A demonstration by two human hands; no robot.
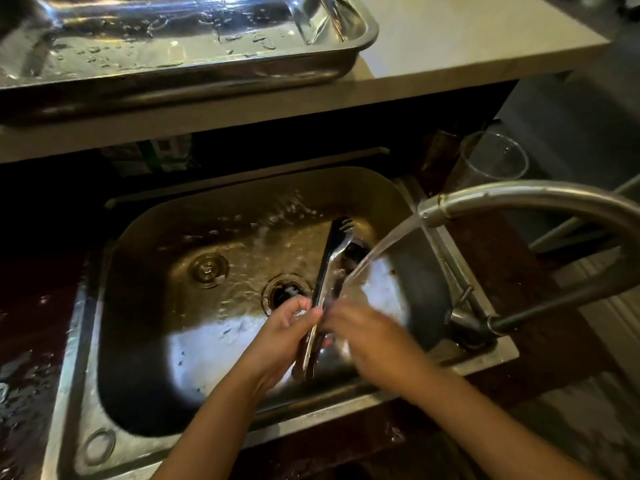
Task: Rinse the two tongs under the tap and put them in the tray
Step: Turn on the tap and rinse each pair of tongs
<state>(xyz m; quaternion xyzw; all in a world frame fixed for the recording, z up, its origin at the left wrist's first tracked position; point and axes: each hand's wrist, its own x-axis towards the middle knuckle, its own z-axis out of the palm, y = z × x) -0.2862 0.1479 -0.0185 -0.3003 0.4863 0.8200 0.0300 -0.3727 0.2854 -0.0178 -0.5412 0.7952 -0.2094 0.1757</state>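
A pair of steel tongs [330, 258] is held over the sink [180, 341], with its forked tips pointing away from me. My left hand [284, 337] grips the handle end of the tongs. My right hand [367, 327] is blurred and touches the tongs at mid-length, right where the water falls. Water streams from the curved tap [519, 197] onto the tongs and my right hand. The steel tray [194, 69] stands wet on the raised counter behind the sink. Another steel utensil [322, 19], possibly tongs, leans in the tray's right corner.
The sink has a drain [285, 292] and a round plug [207, 270] on its floor. A clear glass [491, 157] stands at the back right, behind the tap. The tap's lever and base [471, 320] sit on the sink's right rim. The countertop on the left is wet.
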